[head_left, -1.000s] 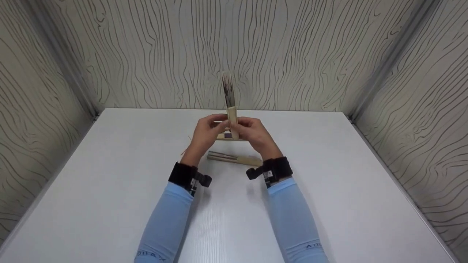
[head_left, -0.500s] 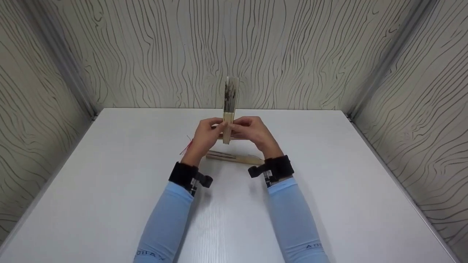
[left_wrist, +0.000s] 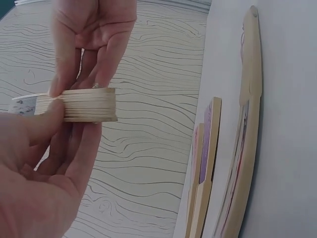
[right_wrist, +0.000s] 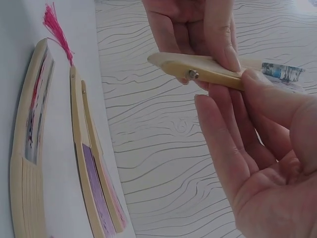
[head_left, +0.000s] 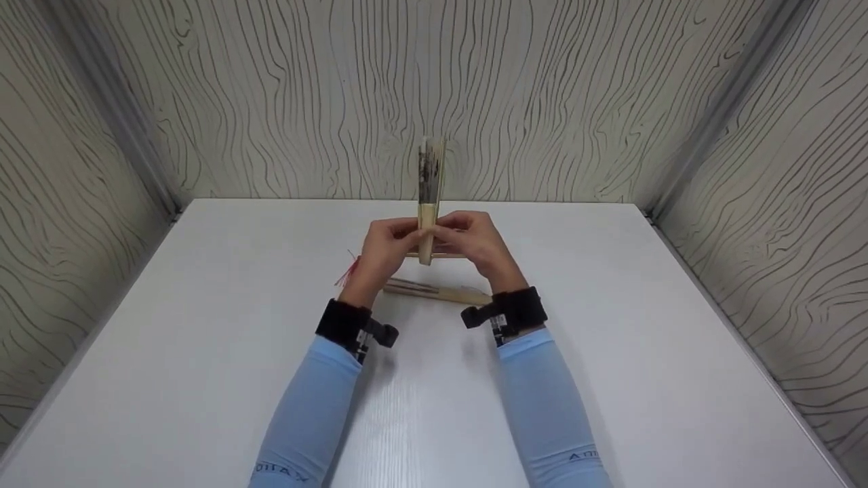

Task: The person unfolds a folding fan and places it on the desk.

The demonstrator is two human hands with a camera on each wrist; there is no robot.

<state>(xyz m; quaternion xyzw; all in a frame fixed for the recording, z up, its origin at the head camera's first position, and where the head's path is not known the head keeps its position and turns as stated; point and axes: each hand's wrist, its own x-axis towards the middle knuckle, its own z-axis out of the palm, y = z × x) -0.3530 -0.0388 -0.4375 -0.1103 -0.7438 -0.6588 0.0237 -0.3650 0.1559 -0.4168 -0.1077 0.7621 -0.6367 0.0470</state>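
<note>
Folding fan point(head_left: 427, 217) swung nearly upright, pinched by left hand point(head_left: 385, 245) and right hand point(head_left: 477, 238), leaf point(head_left: 428, 176) above grip, pivot end point(head_left: 425, 256) below.

A white table point(head_left: 169, 366) sits before a pale back wall point(head_left: 542, 102) printed with dark wood grain, flanked by a left wall point(head_left: 41, 203) and a right wall point(head_left: 814, 224) in the same pattern. A grey strip point(head_left: 112, 102) runs down the left corner, and a matching strip point(head_left: 739, 102) runs down the right. On the tabletop lies a patterned fan point(head_left: 456, 295), folded and slightly aslant. Just beyond it, a purple fan point(right_wrist: 95, 183) and a pink fan point(right_wrist: 92, 121), also folded, rest close together, as a bright pink tassel point(right_wrist: 58, 32) trails beside one end of the purple fan.
</note>
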